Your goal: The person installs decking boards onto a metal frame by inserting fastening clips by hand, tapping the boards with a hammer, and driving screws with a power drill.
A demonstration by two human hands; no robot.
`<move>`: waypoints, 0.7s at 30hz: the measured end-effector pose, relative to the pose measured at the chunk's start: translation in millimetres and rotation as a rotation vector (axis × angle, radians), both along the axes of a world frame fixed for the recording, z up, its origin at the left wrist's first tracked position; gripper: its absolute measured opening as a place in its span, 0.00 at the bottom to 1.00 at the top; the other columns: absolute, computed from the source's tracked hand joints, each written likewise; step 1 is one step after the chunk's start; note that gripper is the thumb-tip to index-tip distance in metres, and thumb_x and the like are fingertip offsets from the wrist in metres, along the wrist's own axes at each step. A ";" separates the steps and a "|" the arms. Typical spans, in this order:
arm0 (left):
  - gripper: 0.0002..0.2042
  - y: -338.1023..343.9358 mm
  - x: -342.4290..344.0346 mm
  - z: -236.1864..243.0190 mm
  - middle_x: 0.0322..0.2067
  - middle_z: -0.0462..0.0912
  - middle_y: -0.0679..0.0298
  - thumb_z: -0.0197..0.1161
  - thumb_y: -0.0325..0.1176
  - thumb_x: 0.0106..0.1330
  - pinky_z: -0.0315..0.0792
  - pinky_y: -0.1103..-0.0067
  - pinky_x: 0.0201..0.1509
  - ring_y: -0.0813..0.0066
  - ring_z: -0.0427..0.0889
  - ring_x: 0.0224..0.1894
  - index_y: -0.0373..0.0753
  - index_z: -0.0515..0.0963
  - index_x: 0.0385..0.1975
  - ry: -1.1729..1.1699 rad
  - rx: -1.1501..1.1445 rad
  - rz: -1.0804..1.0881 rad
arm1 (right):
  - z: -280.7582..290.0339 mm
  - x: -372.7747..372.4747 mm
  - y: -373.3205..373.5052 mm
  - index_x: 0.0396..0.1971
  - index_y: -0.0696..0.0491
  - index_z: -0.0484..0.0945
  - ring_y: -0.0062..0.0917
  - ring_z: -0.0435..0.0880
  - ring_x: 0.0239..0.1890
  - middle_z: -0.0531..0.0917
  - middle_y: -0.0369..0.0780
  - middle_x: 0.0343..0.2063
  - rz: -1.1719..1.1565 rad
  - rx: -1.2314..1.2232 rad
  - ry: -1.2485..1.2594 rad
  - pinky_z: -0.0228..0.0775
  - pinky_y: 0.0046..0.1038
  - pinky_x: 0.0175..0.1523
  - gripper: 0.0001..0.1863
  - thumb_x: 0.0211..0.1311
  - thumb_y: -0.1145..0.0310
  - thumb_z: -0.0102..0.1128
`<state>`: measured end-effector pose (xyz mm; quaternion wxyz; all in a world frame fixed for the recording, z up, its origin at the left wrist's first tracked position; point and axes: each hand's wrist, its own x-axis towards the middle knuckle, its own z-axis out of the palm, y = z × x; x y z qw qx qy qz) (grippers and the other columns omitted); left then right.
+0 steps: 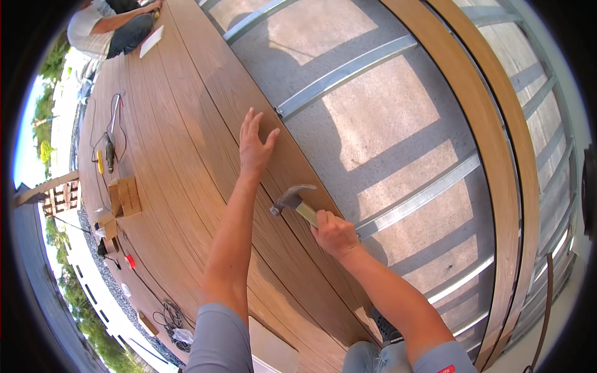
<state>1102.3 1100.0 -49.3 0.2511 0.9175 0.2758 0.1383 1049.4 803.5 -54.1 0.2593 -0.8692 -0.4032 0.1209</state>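
Note:
My right hand (336, 232) is closed around the pale yellow-green handle of a claw hammer (292, 200). The dark metal head hangs over the brown deck boards (205, 143), close to a seam; whether it touches the wood I cannot tell. Farther off, my left hand (256, 144) reaches over the outermost laid board with its fingers spread and nothing in them. Just beyond its fingertips, a small dark clip (278, 112) sits at the board's edge where a metal joist (348, 73) meets it.
Metal joists cross a concrete floor (385, 118) on the right, with two loose boards (491, 124) lying over them. Leftward on the deck are a power tool (110, 154), a cardboard box (126, 196) and coiled cable (171, 317). Another person (112, 28) sits at the far left.

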 end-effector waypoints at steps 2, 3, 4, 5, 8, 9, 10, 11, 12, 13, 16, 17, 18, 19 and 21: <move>0.25 -23.2 -57.7 -2.9 0.73 0.67 0.56 0.62 0.35 0.73 0.60 0.64 0.77 0.53 0.63 0.75 0.36 0.70 0.68 0.019 0.146 -0.058 | 1.5 4.7 0.3 0.30 0.50 0.69 0.32 0.86 0.24 0.79 0.38 0.23 -0.005 0.040 0.008 0.80 0.31 0.26 0.14 0.59 0.62 0.68; 0.25 -43.3 -84.4 2.6 0.73 0.67 0.56 0.61 0.33 0.73 0.59 0.63 0.77 0.54 0.63 0.75 0.36 0.70 0.69 0.050 0.177 -0.115 | 4.1 5.4 -5.1 0.30 0.50 0.69 0.33 0.86 0.24 0.79 0.39 0.22 -0.012 0.040 0.034 0.80 0.32 0.27 0.14 0.58 0.63 0.69; 0.25 -55.8 -104.7 8.3 0.73 0.67 0.57 0.60 0.31 0.73 0.59 0.63 0.78 0.54 0.63 0.75 0.37 0.69 0.70 0.083 0.216 -0.168 | 6.5 6.2 -4.5 0.30 0.50 0.69 0.33 0.86 0.24 0.79 0.39 0.22 -0.010 0.051 0.029 0.80 0.32 0.27 0.14 0.58 0.63 0.69; 0.25 -59.9 -116.8 12.4 0.73 0.67 0.57 0.60 0.31 0.73 0.59 0.63 0.78 0.54 0.63 0.75 0.37 0.69 0.70 0.083 0.232 -0.162 | 9.9 4.9 0.2 0.30 0.50 0.70 0.34 0.87 0.24 0.79 0.39 0.21 -0.013 0.064 0.042 0.81 0.33 0.28 0.15 0.58 0.62 0.70; 0.27 -66.3 -134.0 9.4 0.73 0.66 0.58 0.60 0.28 0.71 0.57 0.61 0.79 0.56 0.63 0.76 0.38 0.68 0.71 0.111 0.257 -0.171 | 18.3 7.2 -0.7 0.32 0.50 0.70 0.36 0.87 0.25 0.80 0.39 0.22 0.005 0.081 0.083 0.81 0.34 0.30 0.16 0.57 0.61 0.71; 0.26 -64.7 -136.6 5.5 0.73 0.66 0.58 0.58 0.29 0.72 0.55 0.62 0.80 0.57 0.62 0.76 0.38 0.69 0.70 0.124 0.252 -0.182 | 19.4 9.0 -0.7 0.33 0.51 0.70 0.37 0.87 0.26 0.81 0.40 0.22 0.024 0.082 0.118 0.81 0.35 0.31 0.17 0.58 0.60 0.71; 0.25 -65.0 -137.5 3.6 0.73 0.66 0.58 0.57 0.30 0.72 0.54 0.62 0.80 0.59 0.61 0.77 0.38 0.69 0.70 0.139 0.244 -0.191 | 18.5 10.5 -2.0 0.33 0.51 0.70 0.37 0.87 0.26 0.81 0.40 0.22 0.028 0.089 0.112 0.81 0.35 0.31 0.17 0.58 0.60 0.71; 0.25 -63.2 -139.7 2.3 0.73 0.67 0.58 0.55 0.32 0.73 0.52 0.63 0.81 0.60 0.61 0.77 0.37 0.69 0.70 0.158 0.256 -0.204 | 17.1 11.1 -2.5 0.35 0.52 0.71 0.38 0.87 0.27 0.83 0.42 0.24 0.004 0.045 0.177 0.81 0.35 0.32 0.17 0.59 0.60 0.70; 0.25 -62.2 -141.8 0.0 0.73 0.67 0.58 0.55 0.32 0.73 0.52 0.63 0.81 0.60 0.61 0.77 0.37 0.69 0.70 0.157 0.264 -0.199 | 14.7 11.9 -2.9 0.38 0.53 0.72 0.39 0.87 0.27 0.84 0.43 0.26 -0.020 0.001 0.244 0.82 0.34 0.33 0.17 0.61 0.60 0.70; 0.25 -65.6 -140.0 -3.5 0.73 0.67 0.58 0.55 0.32 0.73 0.52 0.63 0.81 0.60 0.62 0.77 0.36 0.70 0.70 0.144 0.260 -0.205 | 14.2 21.8 -4.8 0.38 0.53 0.72 0.39 0.87 0.27 0.84 0.43 0.26 -0.022 -0.001 0.240 0.82 0.34 0.33 0.17 0.61 0.60 0.70; 0.25 -73.9 -134.3 -3.6 0.73 0.67 0.57 0.54 0.32 0.73 0.51 0.64 0.81 0.61 0.62 0.77 0.35 0.70 0.69 0.159 0.201 -0.218 | 57.8 82.1 19.7 0.54 0.61 0.70 0.27 0.85 0.23 0.83 0.42 0.24 -0.375 0.185 1.033 0.77 0.29 0.24 0.23 0.69 0.63 0.65; 0.25 -71.6 -129.2 3.9 0.73 0.68 0.58 0.55 0.30 0.71 0.52 0.63 0.81 0.62 0.63 0.76 0.35 0.71 0.68 0.136 0.222 -0.211 | 72.3 108.7 29.5 0.56 0.62 0.67 0.21 0.82 0.19 0.81 0.40 0.24 -0.307 0.234 1.047 0.73 0.27 0.20 0.23 0.70 0.65 0.64; 0.26 -73.7 -121.1 4.6 0.72 0.68 0.58 0.56 0.28 0.69 0.53 0.63 0.81 0.63 0.63 0.76 0.35 0.71 0.68 0.092 0.239 -0.207 | 72.5 138.2 37.0 0.54 0.61 0.69 0.21 0.79 0.17 0.80 0.40 0.23 -0.240 0.222 1.004 0.72 0.27 0.19 0.21 0.70 0.66 0.64; 0.26 -68.1 -127.9 4.4 0.72 0.68 0.58 0.56 0.28 0.69 0.53 0.63 0.81 0.63 0.63 0.76 0.35 0.71 0.68 0.106 0.228 -0.207 | 70.6 154.8 58.5 0.50 0.60 0.71 0.20 0.77 0.16 0.78 0.38 0.22 -0.229 0.277 0.973 0.72 0.28 0.20 0.17 0.71 0.65 0.62; 0.25 -60.5 -134.7 0.2 0.72 0.69 0.58 0.54 0.28 0.70 0.53 0.63 0.80 0.63 0.64 0.76 0.35 0.71 0.68 0.085 0.245 -0.194 | 73.7 179.3 89.8 0.46 0.59 0.72 0.22 0.76 0.15 0.77 0.39 0.21 -0.276 0.283 0.860 0.71 0.29 0.20 0.14 0.72 0.64 0.58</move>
